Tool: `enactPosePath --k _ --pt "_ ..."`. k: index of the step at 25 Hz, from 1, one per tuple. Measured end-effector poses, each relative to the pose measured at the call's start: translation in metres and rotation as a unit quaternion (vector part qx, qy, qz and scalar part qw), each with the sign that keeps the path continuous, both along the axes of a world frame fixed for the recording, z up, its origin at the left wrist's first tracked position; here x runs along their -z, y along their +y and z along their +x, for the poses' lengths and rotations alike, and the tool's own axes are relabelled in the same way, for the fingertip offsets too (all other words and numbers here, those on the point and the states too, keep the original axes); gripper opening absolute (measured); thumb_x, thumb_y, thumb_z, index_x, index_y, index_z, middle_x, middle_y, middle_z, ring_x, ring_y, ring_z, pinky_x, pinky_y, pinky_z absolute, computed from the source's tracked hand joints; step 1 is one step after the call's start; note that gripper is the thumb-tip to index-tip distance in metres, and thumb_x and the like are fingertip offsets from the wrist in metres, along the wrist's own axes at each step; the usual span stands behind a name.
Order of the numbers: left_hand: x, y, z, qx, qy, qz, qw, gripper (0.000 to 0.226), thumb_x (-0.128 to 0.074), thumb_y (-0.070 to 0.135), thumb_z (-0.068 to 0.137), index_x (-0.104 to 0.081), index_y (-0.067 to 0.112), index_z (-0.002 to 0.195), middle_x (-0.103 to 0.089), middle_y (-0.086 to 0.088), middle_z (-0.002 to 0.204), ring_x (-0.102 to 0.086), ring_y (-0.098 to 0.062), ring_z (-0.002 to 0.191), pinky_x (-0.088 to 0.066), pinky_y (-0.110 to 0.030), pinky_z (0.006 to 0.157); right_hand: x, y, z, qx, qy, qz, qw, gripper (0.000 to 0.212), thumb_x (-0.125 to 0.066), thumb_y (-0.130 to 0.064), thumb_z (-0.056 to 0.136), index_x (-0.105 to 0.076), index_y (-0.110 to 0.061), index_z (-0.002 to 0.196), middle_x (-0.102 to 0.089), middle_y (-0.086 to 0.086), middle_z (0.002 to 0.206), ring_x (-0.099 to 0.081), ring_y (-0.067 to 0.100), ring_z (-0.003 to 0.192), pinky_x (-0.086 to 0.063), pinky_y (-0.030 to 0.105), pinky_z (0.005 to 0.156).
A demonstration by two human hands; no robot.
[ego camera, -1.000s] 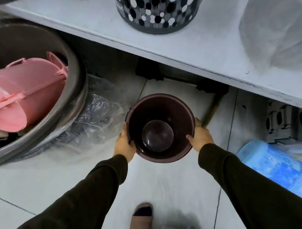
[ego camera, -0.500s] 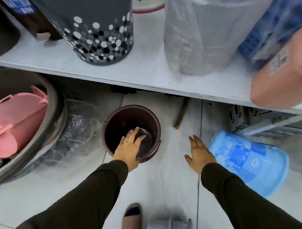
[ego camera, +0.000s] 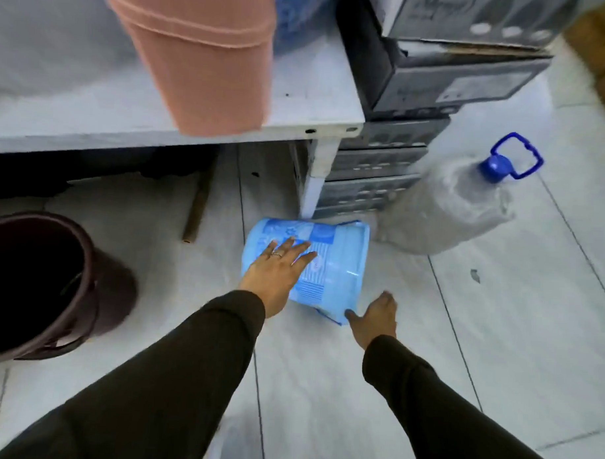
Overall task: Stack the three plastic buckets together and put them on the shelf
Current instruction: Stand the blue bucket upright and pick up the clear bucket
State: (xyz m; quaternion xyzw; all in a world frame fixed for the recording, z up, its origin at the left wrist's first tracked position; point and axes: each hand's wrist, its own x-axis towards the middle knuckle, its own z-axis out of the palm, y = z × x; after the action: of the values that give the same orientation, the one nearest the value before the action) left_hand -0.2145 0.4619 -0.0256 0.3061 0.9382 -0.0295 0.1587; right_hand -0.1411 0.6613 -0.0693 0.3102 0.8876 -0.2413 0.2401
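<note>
You have left the dark brown plastic bucket [ego camera: 42, 285] standing at the left and moved to the light blue patterned plastic bucket [ego camera: 322, 267] lying sideways on the floor: left hand [ego camera: 275, 268] flat on it, fingers apart, right hand [ego camera: 373, 316] open at its rim. It goes in next.

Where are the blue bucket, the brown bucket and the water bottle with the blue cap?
blue bucket [ego camera: 337, 265]: head view, on its bare side wall.
brown bucket [ego camera: 112, 284]: head view, on its outer wall.
water bottle [ego camera: 446, 207]: head view, on its clear body.

Blue bucket [ego camera: 330, 264] of smooth, glossy plastic; brown bucket [ego camera: 52, 286] duller plastic; floor [ego camera: 496, 339] glossy tile; shelf [ego camera: 298, 102] matt white.
</note>
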Motion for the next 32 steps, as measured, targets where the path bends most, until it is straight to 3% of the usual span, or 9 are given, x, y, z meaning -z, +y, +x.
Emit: enactPosePath --k 5,8,11,15,20,23,26,28,32 --pt "0.021 0.118 -0.050 0.270 0.093 -0.078 0.955 0.066 -0.041 0.001 0.098 -0.017 0.018 0.157 -0.009 -0.003 0.167 -0.002 -0.031 0.154 -0.004 -0.050 0.124 0.053 0.016 -0.015 0.102 0.077 -0.165 0.978 0.037 -0.065 -0.024 0.090 -0.062 -0.003 0.119 -0.063 0.014 0.125 -0.057 0.031 0.119 -0.043 0.027 0.096" --pt "0.017 0.137 -0.062 0.328 0.102 -0.156 0.926 0.044 -0.038 0.008 0.102 -0.044 0.015 0.145 -0.030 -0.005 0.161 -0.007 -0.033 0.153 -0.003 -0.049 0.125 0.045 0.014 -0.014 0.086 0.201 -0.198 0.956 0.015 -0.055 -0.019 0.095 -0.059 -0.005 0.092 -0.065 0.014 0.093 -0.063 0.028 0.089 -0.048 0.021 0.068" --pt "-0.007 0.123 -0.067 0.317 0.116 -0.137 0.931 0.037 -0.039 -0.001 0.098 -0.060 0.010 0.127 -0.062 -0.008 0.132 -0.037 -0.035 0.143 -0.009 -0.046 0.125 0.017 0.017 -0.012 -0.057 0.236 -0.189 0.952 0.014 -0.050 -0.023 0.095 -0.053 -0.009 0.094 -0.062 0.010 0.088 -0.060 0.026 0.079 -0.051 0.033 0.070" --pt "-0.048 0.064 -0.061 0.286 0.007 -0.134 0.949 0.032 -0.048 -0.006 0.087 -0.067 0.014 0.103 -0.069 -0.008 0.104 -0.067 -0.035 0.098 -0.051 -0.041 0.089 -0.013 0.013 -0.008 -0.367 0.206 -0.036 0.907 0.031 -0.045 -0.015 0.091 -0.056 -0.010 0.120 -0.067 0.011 0.112 -0.065 0.036 0.093 -0.054 0.042 0.076" --pt "-0.029 0.004 0.006 0.115 -0.090 -0.166 0.975 0.034 -0.044 -0.012 0.087 -0.065 0.004 0.108 -0.067 -0.016 0.111 -0.066 -0.041 0.102 -0.052 -0.043 0.080 -0.008 -0.026 -0.001 -0.576 0.094 0.053 0.810 0.037 -0.037 0.003 0.087 -0.059 -0.009 0.115 -0.066 0.012 0.115 -0.066 0.039 0.099 -0.054 0.044 0.077" --pt "-0.005 -0.006 0.033 0.034 -0.111 -0.174 0.978 0.036 -0.044 -0.012 0.087 -0.064 0.006 0.111 -0.067 -0.013 0.112 -0.066 -0.037 0.104 -0.052 -0.042 0.082 0.002 -0.040 -0.002 -0.597 0.080 0.070 0.795 0.037 -0.039 0.007 0.084 -0.062 -0.009 0.109 -0.069 0.013 0.107 -0.065 0.038 0.101 -0.049 0.044 0.090" --pt "0.008 -0.020 0.045 -0.004 -0.061 -0.143 0.988 0.043 -0.042 -0.006 0.091 -0.053 0.011 0.129 -0.059 -0.012 0.129 -0.057 -0.036 0.122 -0.046 -0.042 0.099 0.001 -0.036 -0.010 -0.569 0.071 0.112 0.812 0.043 -0.041 0.000 0.090 -0.054 -0.010 0.130 -0.057 0.013 0.134 -0.048 0.035 0.130 -0.024 0.045 0.119" --pt "0.004 -0.032 0.053 -0.006 -0.027 -0.149 0.988 0.056 -0.044 0.003 0.096 -0.032 0.013 0.149 -0.035 -0.014 0.155 -0.031 -0.036 0.145 -0.025 -0.045 0.119 -0.011 -0.032 -0.010 -0.542 0.085 0.117 0.828 0.059 -0.052 -0.014 0.092 -0.034 -0.010 0.148 -0.030 0.011 0.158 -0.021 0.034 0.148 -0.010 0.048 0.123" --pt "-0.021 -0.055 0.088 -0.007 -0.014 -0.195 0.981 0.072 -0.046 0.015 0.097 -0.006 0.015 0.158 0.001 -0.013 0.166 0.000 -0.034 0.154 -0.007 -0.052 0.123 -0.044 -0.033 0.017 -0.526 0.115 0.120 0.834 0.085 -0.062 -0.020 0.087 -0.012 -0.009 0.155 -0.006 0.008 0.165 -0.002 0.029 0.152 -0.002 0.046 0.124"
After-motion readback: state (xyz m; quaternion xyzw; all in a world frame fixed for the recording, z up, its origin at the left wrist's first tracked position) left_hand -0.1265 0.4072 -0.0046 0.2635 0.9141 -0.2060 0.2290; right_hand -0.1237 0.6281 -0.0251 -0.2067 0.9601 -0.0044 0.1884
